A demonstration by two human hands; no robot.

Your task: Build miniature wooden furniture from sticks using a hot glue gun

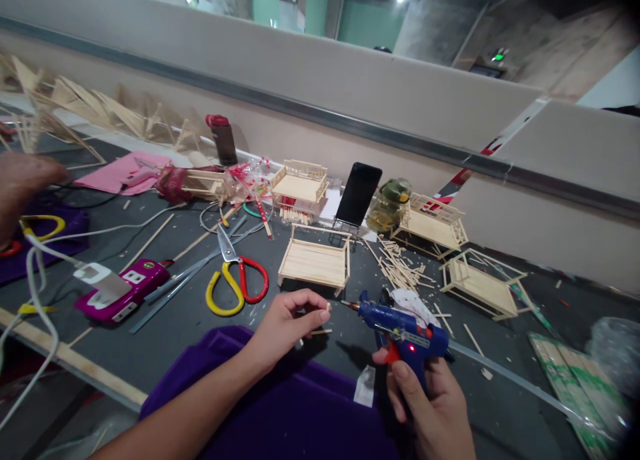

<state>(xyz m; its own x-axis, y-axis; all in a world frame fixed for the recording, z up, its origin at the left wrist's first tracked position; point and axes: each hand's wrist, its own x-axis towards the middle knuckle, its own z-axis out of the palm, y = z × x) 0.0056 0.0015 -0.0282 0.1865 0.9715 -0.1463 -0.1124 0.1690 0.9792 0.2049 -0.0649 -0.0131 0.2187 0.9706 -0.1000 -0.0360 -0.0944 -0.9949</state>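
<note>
One blue glue gun (407, 328) and one small wood piece (329, 308) face each other, just apart, above the table (185, 267), with four stick-built frames (314, 263) beyond and one phone (359, 193) among them. The right hand (434, 397) wraps the gun's handle, fingers curled; the left hand (293, 323) pinches the piece, thumb and forefinger nearly closed.

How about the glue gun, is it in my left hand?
No, the glue gun is in your right hand, its nozzle pointing toward your left hand.
</note>
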